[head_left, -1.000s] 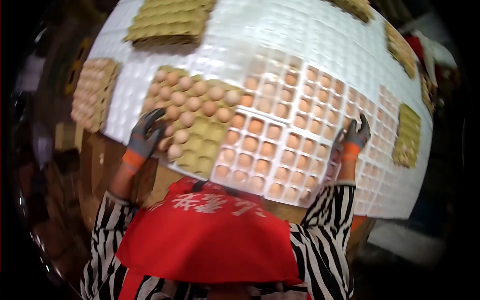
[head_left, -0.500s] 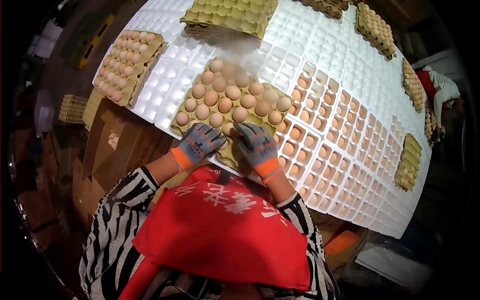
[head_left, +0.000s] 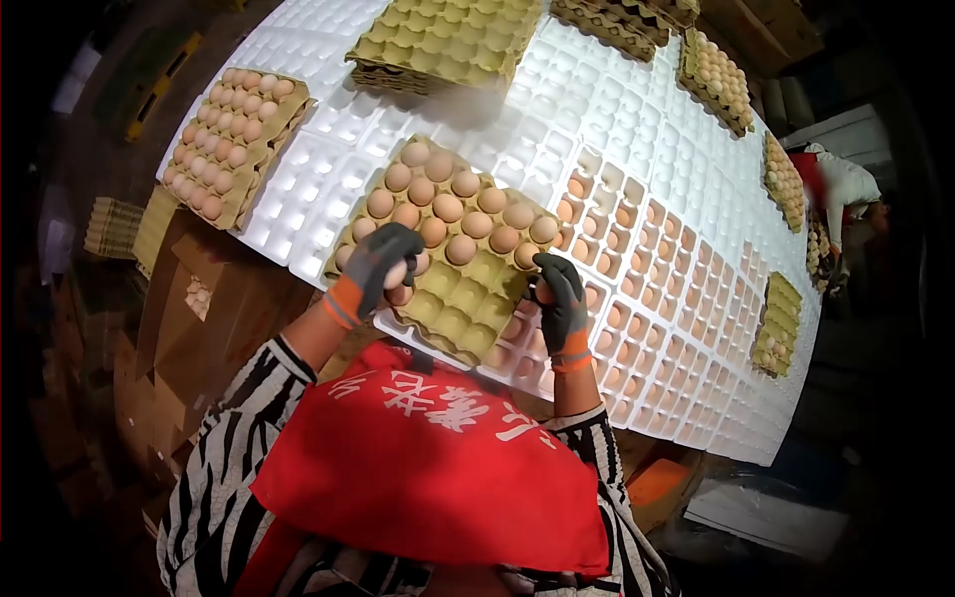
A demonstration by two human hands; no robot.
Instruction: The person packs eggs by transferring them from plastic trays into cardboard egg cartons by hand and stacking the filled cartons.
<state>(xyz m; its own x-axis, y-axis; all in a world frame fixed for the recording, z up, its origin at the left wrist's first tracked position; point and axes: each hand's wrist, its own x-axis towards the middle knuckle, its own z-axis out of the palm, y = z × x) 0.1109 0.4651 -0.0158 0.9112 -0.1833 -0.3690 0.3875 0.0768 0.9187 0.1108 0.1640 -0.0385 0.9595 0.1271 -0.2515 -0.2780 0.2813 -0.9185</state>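
Observation:
A pulp egg tray [head_left: 458,308] lies in front of me, its back rows filled with brown eggs [head_left: 448,207] and its near right cells bare. My left hand [head_left: 376,267], in a grey glove with an orange cuff, is over the tray's left side, fingers curled round an egg [head_left: 396,276]. At the tray's right edge, my right hand [head_left: 563,303], gloved the same way, is closed on an egg [head_left: 544,293] that shows partly between thumb and fingers. Beside and below that hand, white plastic trays [head_left: 629,291] hold eggs in square cells.
A full egg tray [head_left: 227,149] stands at the left, and a stack of pulp trays [head_left: 443,45] at the back. More trays [head_left: 714,82] line the far edge. A partly filled tray [head_left: 777,323] sits right. A co-worker [head_left: 841,189] bends at the far right. Cardboard boxes [head_left: 214,298] stand lower left.
Both hands were close together at the tray's near side; they have moved apart, left to the left edge, right to the right edge. More near cells of the pulp tray now show bare. The view has shifted slightly.

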